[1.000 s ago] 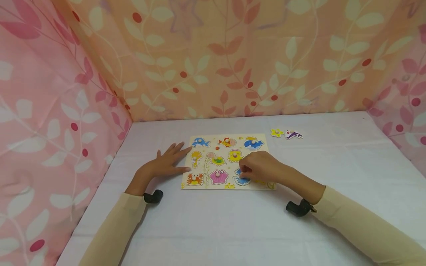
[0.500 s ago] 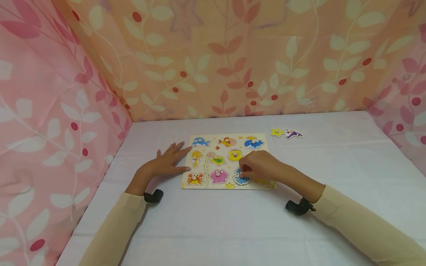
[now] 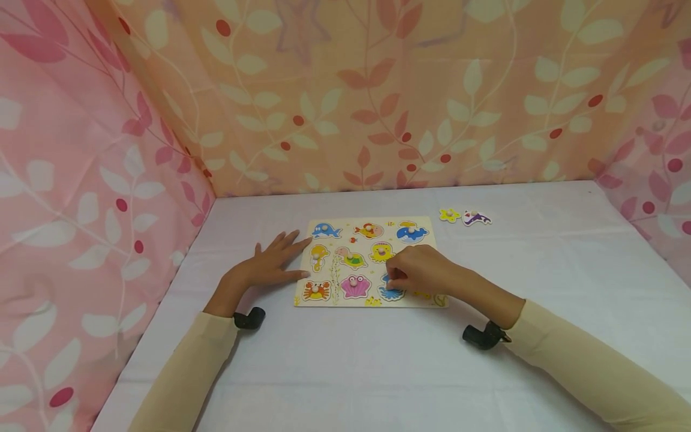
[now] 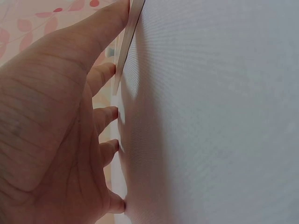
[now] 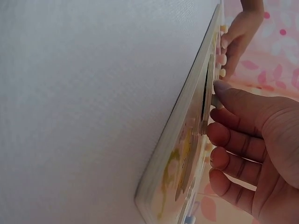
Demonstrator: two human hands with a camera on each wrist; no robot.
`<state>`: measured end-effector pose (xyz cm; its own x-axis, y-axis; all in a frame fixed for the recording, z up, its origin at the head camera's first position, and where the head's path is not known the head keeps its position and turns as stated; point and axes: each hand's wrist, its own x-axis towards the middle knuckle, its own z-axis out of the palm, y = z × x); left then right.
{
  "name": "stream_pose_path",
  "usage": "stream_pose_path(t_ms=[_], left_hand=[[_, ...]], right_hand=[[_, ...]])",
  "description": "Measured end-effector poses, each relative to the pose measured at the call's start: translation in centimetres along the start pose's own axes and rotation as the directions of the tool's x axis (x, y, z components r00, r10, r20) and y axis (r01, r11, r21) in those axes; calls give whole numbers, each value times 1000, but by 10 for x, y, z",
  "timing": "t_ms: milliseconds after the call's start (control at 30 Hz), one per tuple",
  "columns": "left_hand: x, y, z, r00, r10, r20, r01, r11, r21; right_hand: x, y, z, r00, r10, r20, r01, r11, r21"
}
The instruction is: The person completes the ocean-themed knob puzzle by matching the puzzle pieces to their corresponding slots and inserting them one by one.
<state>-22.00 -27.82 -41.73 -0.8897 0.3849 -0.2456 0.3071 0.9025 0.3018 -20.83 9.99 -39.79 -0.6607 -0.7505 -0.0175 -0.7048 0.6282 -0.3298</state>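
A wooden knob puzzle board [image 3: 342, 305] with sea-animal pieces lies on the white table. My right hand [image 3: 423, 270] is over its front right part, thumb and index finger pinching the knob of a blue piece [image 3: 390, 293]. In the right wrist view that piece [image 5: 208, 88] sits slightly raised off the board, with a dark gap beneath it. The hand hides part of it. My left hand [image 3: 272, 261] is spread at the board's left edge. In the left wrist view, its thumb and index fingertip touch the board's edge [image 4: 125, 49], and the other fingertips rest on the cloth.
A yellow starfish piece [image 3: 448, 215] and a purple-and-white piece [image 3: 477, 218] lie beyond the board's back right corner. The pink crab-side neighbour, a shell piece [image 3: 355, 287], is left of the blue one. Patterned curtains [image 3: 345, 96] bound the table [image 3: 345, 372] at back and sides.
The blue piece and my right hand have shifted very slightly left, the piece turning a little. My left hand stays in place.
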Motion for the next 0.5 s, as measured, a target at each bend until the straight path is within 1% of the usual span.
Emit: stream_pose_path(t_ms=[333, 500], left_hand=[[1, 0, 1, 1000, -5, -3, 5, 1000, 16], [1, 0, 0, 1000, -4, -1, 4, 1000, 15]], right_hand=[[0, 0, 0, 1000, 5, 10, -5, 1000, 3], [-4, 4, -6, 999, 44, -1, -44, 999, 6]])
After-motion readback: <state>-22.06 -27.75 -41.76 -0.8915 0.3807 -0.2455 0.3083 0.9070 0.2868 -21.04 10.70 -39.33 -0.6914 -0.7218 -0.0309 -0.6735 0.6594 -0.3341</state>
